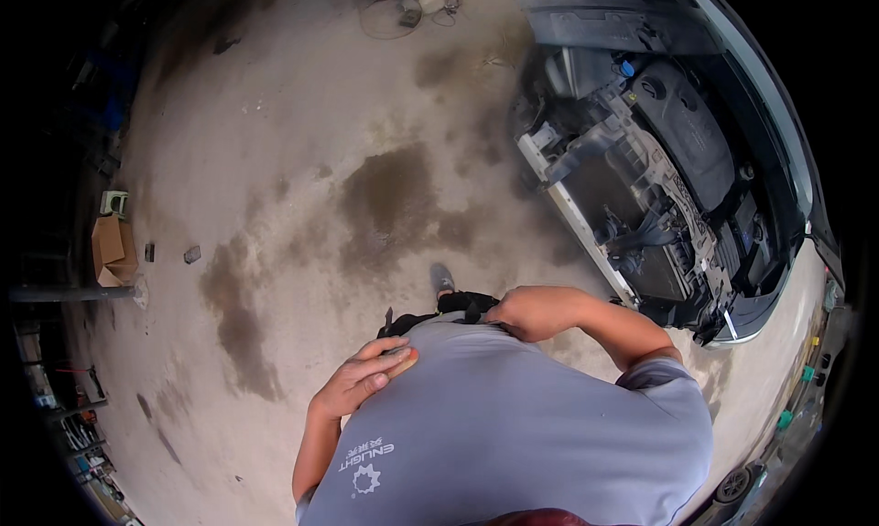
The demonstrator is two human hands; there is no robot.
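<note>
My left hand (359, 379) is beside the left side of my grey shirt (531, 425), its fingers closed round a small tan thing with an orange end (403, 363). The fingers cover much of that thing, and its kind cannot be made out. At the front of my waist, my right hand (531, 314) is curled closed against the shirt's hem and a black waist pouch or belt (467, 303). Its fingertips are hidden, so what they grip does not show. One grey shoe (442, 277) shows on the floor beyond my waist.
A car with its front stripped and engine bay (682, 132) exposed stands at the right; its bare metal crossbar (581, 219) faces me. Dark stains (389, 192) mark the concrete floor. An open cardboard box (113, 251) lies at the left, and a cable-tangled device (423, 4) sits far ahead.
</note>
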